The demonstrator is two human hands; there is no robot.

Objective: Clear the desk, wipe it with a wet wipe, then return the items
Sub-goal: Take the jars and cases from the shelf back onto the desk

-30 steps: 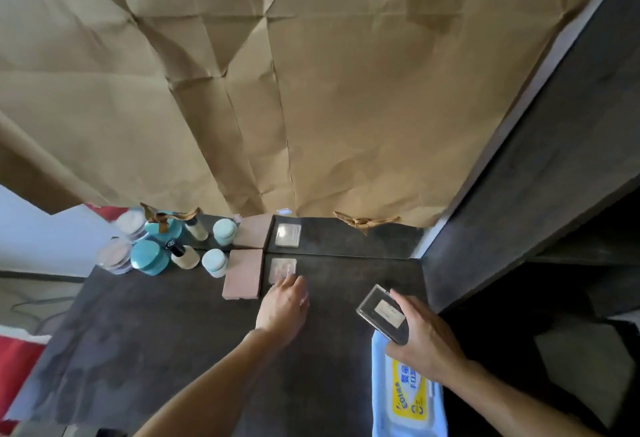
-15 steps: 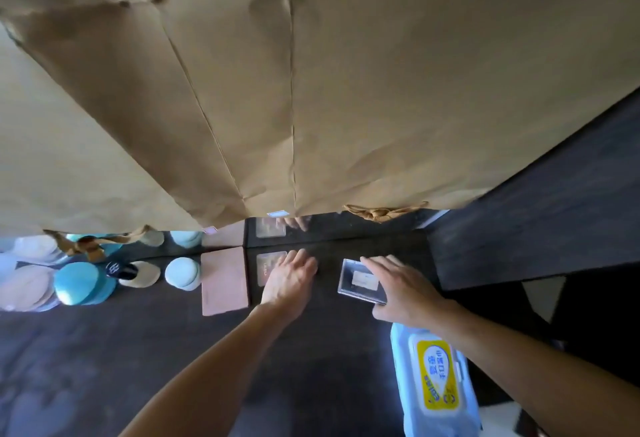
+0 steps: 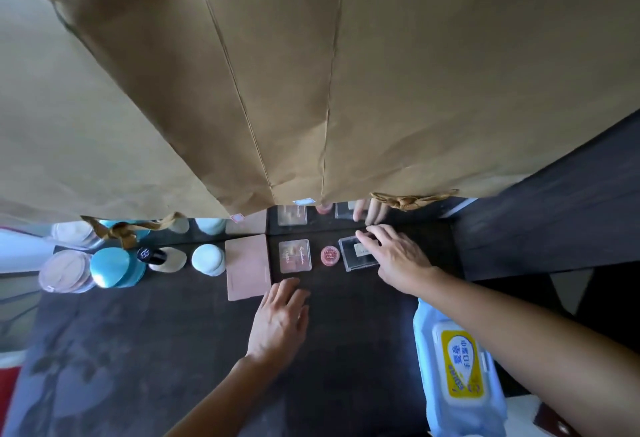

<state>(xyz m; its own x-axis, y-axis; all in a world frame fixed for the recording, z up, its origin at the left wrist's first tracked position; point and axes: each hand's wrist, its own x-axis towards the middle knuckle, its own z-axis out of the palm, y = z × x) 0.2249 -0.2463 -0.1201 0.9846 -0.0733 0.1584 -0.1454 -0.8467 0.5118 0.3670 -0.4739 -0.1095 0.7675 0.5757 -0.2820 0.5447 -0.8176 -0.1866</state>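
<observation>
Desk [image 3: 156, 350] is dark, glossy, mottled with paler smears.

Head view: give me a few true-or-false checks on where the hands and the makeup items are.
1. The right hand touches the clear case. True.
2. The left hand holds the wet wipe pack. False: it is open over the desk, holding nothing; the pack lies beside the right forearm.
3. The red pot sits between the small square palette and the clear case. True.
4. The pink palette lies right of the clear case. False: it lies left, beyond the small square palette.
</observation>
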